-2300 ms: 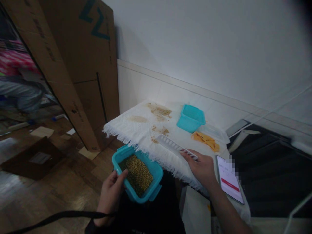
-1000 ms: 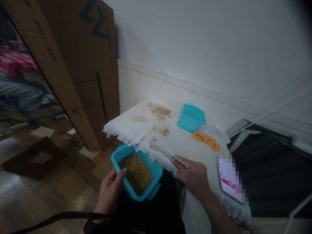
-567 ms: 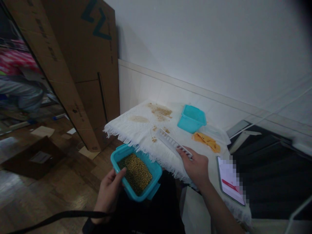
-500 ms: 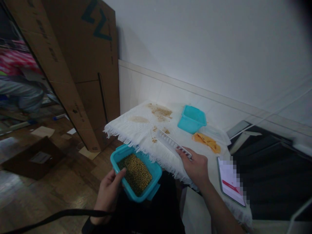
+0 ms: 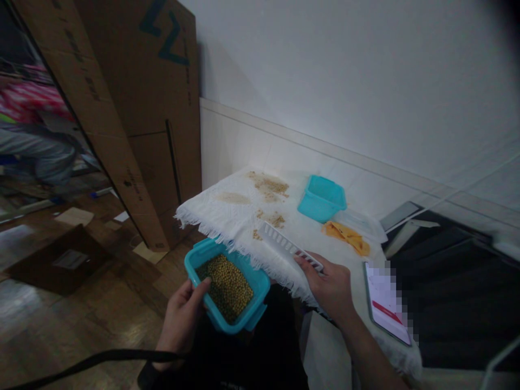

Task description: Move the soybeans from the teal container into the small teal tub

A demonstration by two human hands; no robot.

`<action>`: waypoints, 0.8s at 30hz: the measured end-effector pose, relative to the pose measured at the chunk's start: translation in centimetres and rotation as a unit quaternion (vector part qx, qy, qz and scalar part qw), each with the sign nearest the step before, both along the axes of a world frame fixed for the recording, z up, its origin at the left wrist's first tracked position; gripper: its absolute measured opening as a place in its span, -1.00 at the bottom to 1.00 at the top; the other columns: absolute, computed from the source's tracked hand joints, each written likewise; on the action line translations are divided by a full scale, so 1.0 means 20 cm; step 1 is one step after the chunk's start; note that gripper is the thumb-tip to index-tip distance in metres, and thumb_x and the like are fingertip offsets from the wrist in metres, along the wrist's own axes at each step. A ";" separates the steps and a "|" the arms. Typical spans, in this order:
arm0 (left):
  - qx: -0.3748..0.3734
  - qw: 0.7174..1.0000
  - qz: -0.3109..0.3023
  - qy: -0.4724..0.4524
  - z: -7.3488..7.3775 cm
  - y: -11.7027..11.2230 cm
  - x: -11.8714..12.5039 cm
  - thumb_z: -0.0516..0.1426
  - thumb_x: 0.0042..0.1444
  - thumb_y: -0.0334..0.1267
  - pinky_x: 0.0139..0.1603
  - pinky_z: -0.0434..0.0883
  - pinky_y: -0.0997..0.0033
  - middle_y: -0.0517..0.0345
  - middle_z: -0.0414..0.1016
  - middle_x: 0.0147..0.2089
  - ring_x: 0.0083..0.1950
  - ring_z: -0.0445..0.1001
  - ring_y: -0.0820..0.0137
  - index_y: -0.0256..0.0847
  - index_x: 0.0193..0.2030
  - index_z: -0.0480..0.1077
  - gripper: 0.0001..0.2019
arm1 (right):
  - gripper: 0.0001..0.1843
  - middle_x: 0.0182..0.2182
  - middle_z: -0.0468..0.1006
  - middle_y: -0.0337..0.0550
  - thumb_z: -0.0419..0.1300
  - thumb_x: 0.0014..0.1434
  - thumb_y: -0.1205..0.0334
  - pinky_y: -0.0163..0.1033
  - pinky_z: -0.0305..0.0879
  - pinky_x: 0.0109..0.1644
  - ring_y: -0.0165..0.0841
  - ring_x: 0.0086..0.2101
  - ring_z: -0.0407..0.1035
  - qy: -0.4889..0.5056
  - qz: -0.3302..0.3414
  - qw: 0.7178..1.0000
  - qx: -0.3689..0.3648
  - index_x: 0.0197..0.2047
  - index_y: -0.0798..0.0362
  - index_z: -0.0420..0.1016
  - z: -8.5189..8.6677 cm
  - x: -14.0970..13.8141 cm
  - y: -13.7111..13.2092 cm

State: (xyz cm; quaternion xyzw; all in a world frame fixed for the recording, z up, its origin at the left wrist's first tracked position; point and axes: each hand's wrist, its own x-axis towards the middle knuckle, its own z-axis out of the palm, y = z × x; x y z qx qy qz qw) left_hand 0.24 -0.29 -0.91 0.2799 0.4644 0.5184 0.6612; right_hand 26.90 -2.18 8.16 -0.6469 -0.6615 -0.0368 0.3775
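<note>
My left hand (image 5: pixel 183 311) grips the near left rim of a teal plastic container (image 5: pixel 260 281), its thumb over the edge. Inside lie many yellowish soybeans (image 5: pixel 229 284). The container is held just below the fringed edge of a white cloth (image 5: pixel 227 214) on the table. My right hand (image 5: pixel 329 281) is closed round one end of a white slotted plastic strip (image 5: pixel 284 244), like a narrow tray or rack. The strip's far end rests on or just above the cloth, beside a few loose beans (image 5: pixel 257 234). More beans (image 5: pixel 270 184) lie scattered farther back.
A second teal container (image 5: pixel 320 199) stands at the back of the table, near an orange cloth (image 5: pixel 347 237) and a clear lid (image 5: pixel 363 225). A tablet (image 5: pixel 388 303) lies at right. A tall cardboard box (image 5: pixel 150 119) stands left; another person (image 5: pixel 34 124) is beyond it.
The strip in my right hand has tilted slightly, showing more of its slots, and its far end has shifted a little lower. My left hand still holds the container in nearly the same place.
</note>
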 end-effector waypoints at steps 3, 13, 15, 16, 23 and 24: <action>0.004 1.000 0.002 0.001 0.00 0.01 0.00 0.23 -0.04 -0.14 -0.49 0.26 0.49 0.27 0.40 -0.51 -0.53 0.30 0.50 -0.21 -0.35 0.44 -0.81 | -0.76 -0.37 0.63 -0.24 0.11 0.17 0.11 -0.40 0.39 -0.32 -0.37 -0.41 0.52 -0.003 0.014 1.000 0.001 -0.24 0.00 0.58 0.00 -0.01 -0.01; 0.018 0.999 0.023 0.023 0.01 0.02 0.00 0.24 -0.07 -0.14 -0.55 0.21 0.50 0.32 0.31 -0.61 -0.58 0.24 0.51 -0.23 -0.43 0.43 -0.81 | -0.76 -0.38 0.63 -0.19 0.11 0.19 0.17 -0.41 0.41 -0.31 -0.38 -0.41 0.52 -0.078 0.064 0.994 0.047 -0.26 0.06 0.58 0.00 -0.11 -0.02; 0.015 1.000 0.020 0.018 0.02 0.02 0.00 0.23 -0.06 -0.14 -0.55 0.21 0.50 0.32 0.32 -0.60 -0.58 0.24 0.52 -0.23 -0.41 0.43 -0.81 | -0.77 -0.37 0.63 -0.21 0.09 0.20 0.19 -0.43 0.40 -0.30 -0.40 -0.40 0.52 -0.080 0.087 0.992 0.042 -0.25 0.05 0.57 0.00 -0.13 -0.05; 0.013 1.000 0.017 0.014 0.02 0.02 0.01 0.23 -0.05 -0.14 -0.54 0.22 0.50 0.31 0.34 -0.59 -0.58 0.25 0.52 -0.23 -0.38 0.44 -0.81 | -0.77 -0.37 0.63 -0.23 0.09 0.20 0.20 -0.44 0.40 -0.29 -0.41 -0.40 0.52 -0.079 0.096 0.992 0.036 -0.24 0.04 0.57 0.01 -0.14 -0.06; 0.011 1.000 0.003 0.001 0.04 0.01 0.00 0.21 0.00 -0.15 -0.45 0.31 0.46 0.27 0.42 -0.51 -0.50 0.35 0.46 -0.21 -0.26 0.45 -0.79 | -0.74 -0.37 0.63 -0.14 0.11 0.19 0.14 -0.37 0.41 -0.32 -0.34 -0.43 0.52 -0.088 0.005 0.992 0.091 -0.26 0.08 0.58 -0.01 -0.06 0.04; 0.009 1.000 0.004 0.002 0.04 0.01 0.00 0.21 -0.01 -0.15 -0.45 0.32 0.46 0.26 0.43 -0.52 -0.50 0.35 0.46 -0.21 -0.27 0.45 -0.79 | -0.74 -0.38 0.63 -0.14 0.11 0.18 0.13 -0.36 0.41 -0.32 -0.33 -0.43 0.52 -0.083 -0.009 0.992 0.091 -0.25 0.08 0.58 -0.01 -0.05 0.07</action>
